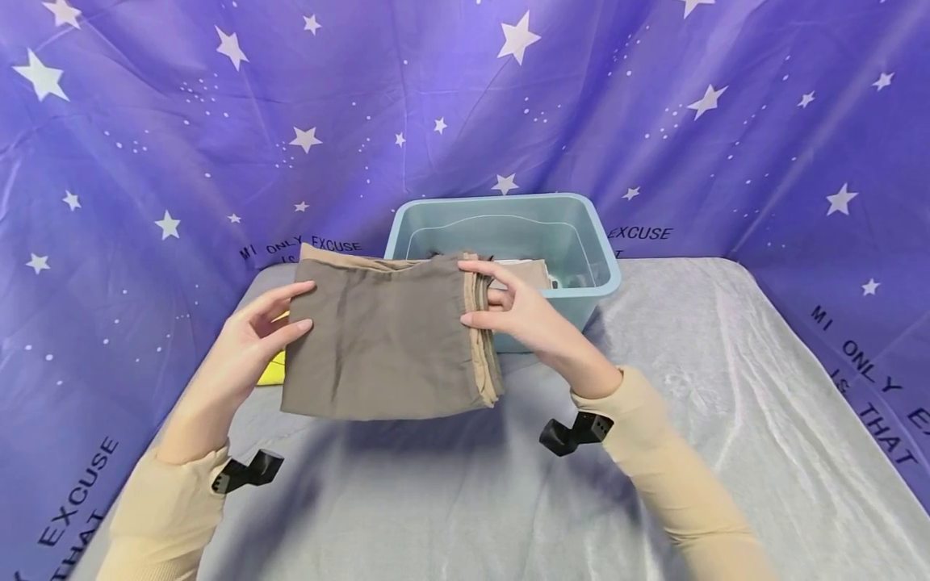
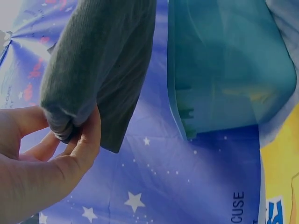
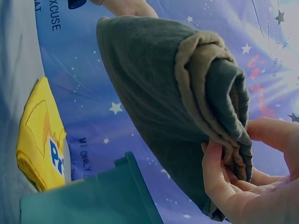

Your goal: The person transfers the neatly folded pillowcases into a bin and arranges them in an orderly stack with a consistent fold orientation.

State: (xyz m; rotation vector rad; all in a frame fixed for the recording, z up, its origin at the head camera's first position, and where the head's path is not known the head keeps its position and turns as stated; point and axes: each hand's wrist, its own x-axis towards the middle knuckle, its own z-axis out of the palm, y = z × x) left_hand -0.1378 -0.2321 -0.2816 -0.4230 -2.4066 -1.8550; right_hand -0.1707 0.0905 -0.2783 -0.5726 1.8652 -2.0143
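Note:
A folded grey-brown cloth [image 1: 385,339] with tan inner layers is held up above the table, in front of a blue-green plastic bin [image 1: 610,278]. My left hand [image 1: 240,347] pinches its left edge between thumb and fingers. At the opposite side, where the layered edges show, my right hand [image 1: 526,319] grips the stack of folds. The right wrist view shows the grey and tan layers of the cloth [image 3: 149,93] curling round one another beside the right hand [image 3: 247,191]. In the left wrist view, the left hand [image 2: 56,168] pinches a rounded fold.
A beige folded item [image 1: 536,274] lies inside the bin, partly hidden by the cloth. A yellow cloth [image 3: 39,140] with a blue and white print lies on the table left of the bin. A grey cover [image 1: 690,387] drapes the table; a purple star-print curtain [image 1: 450,81] hangs behind.

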